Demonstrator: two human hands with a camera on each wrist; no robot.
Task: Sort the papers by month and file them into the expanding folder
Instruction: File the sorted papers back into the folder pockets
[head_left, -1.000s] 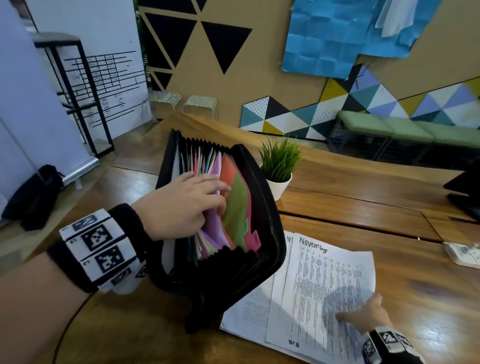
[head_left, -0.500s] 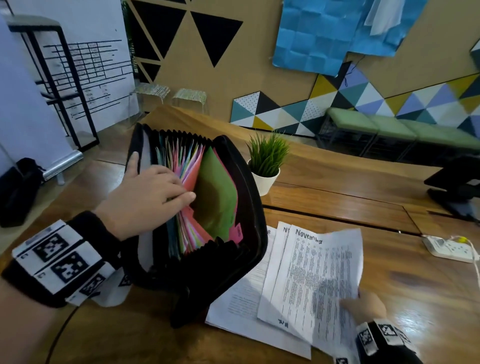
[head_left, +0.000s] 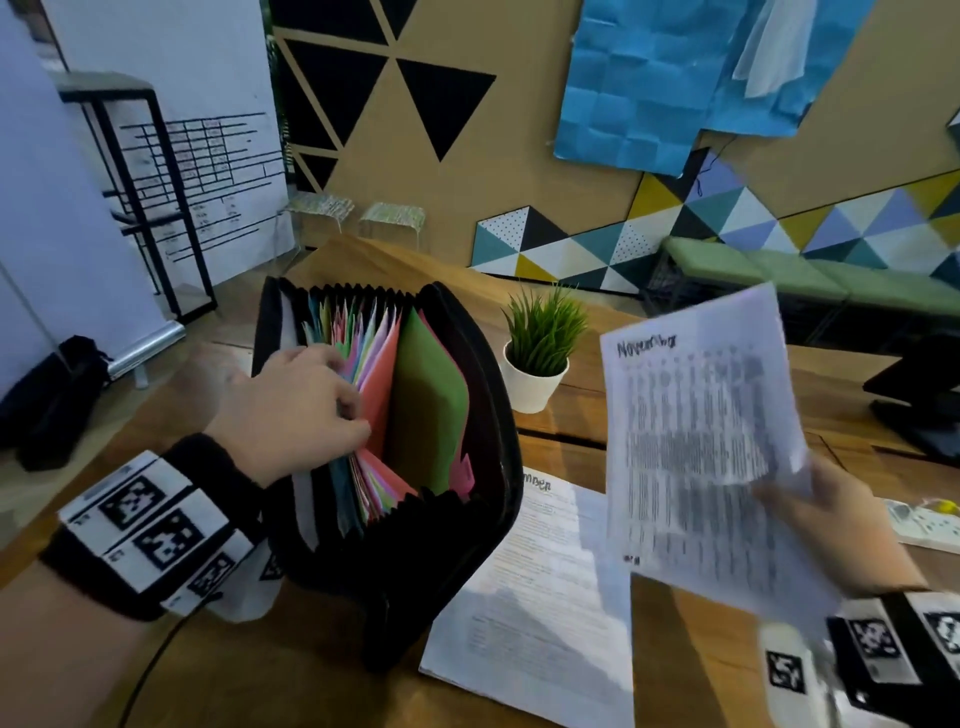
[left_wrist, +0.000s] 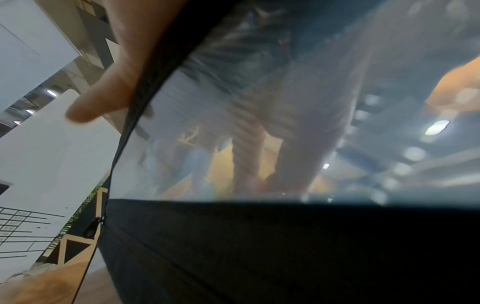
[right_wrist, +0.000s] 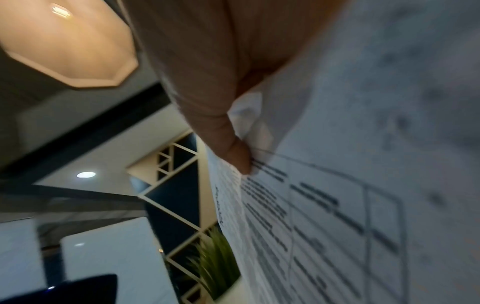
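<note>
The black expanding folder (head_left: 410, 566) stands open on the wooden table (head_left: 597, 421), its coloured dividers (head_left: 431, 400) fanned out. My left hand (head_left: 332, 405) grips the left bunch of dividers and holds them back, so a wide gap shows before the green one. In the left wrist view my thumb (left_wrist: 103, 92) lies outside the folder's cover (left_wrist: 259, 257). My right hand (head_left: 831, 530) holds a printed sheet headed "November" (head_left: 696, 441) up in the air, right of the folder. The right wrist view shows my thumb (right_wrist: 233, 148) pinching that sheet (right_wrist: 350, 195). Another printed sheet (head_left: 540, 587) lies flat on the table.
A small potted plant (head_left: 540, 353) stands just behind and right of the folder. A white power strip (head_left: 924, 525) and a black stand (head_left: 919, 395) sit at the table's right edge. Benches and a patterned wall lie beyond.
My right hand has picked the November sheet off the pile and raised it. My left hand has drawn the dividers leftward, widening the gap beside the green divider.
</note>
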